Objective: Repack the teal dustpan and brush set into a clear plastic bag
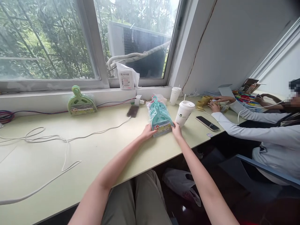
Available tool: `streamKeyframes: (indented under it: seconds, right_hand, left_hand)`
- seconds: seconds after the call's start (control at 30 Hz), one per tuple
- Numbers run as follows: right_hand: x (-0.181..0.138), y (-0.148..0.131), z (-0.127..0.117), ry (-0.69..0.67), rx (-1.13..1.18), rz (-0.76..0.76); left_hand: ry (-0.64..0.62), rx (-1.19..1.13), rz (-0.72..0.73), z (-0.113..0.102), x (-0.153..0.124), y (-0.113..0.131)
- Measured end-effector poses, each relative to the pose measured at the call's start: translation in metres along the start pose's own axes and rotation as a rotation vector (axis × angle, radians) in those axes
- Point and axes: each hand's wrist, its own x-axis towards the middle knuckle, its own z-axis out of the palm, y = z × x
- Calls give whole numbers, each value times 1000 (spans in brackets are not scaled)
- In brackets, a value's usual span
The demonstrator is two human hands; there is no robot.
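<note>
A teal mini dustpan and brush set in clear wrapping is held by its two lower corners. My left hand grips the left corner, and my right hand grips the right one. Behind it on the table lie more wrapped dustpan sets, teal with a reddish handle showing at the back. Close beyond my right hand stands a white lidded paper cup with a straw. Farther left, against the wall under the window, leans a green dustpan set.
A second white cup, a phone and a tissue pack stand or lie around the yellowish table. White cable runs across its left side. At right, a co-worker's hands handle small items.
</note>
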Motion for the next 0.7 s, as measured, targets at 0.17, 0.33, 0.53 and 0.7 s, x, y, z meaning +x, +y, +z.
streamKeyframes:
  seconds: [0.17, 0.33, 0.53, 0.7]
  right_hand:
    - [22, 1, 24, 124, -148, -82]
    - [39, -3, 43, 154, -235, -112]
    - [59, -3, 65, 234, -250, -126]
    - [80, 5, 72, 335, -235, -96]
  left_hand:
    - [165, 237, -73, -2, 35, -21]
    - [172, 60, -58, -6, 55, -33]
    - [228, -159, -196, -4, 77, -42]
    - [308, -152, -179, 11, 95, -47]
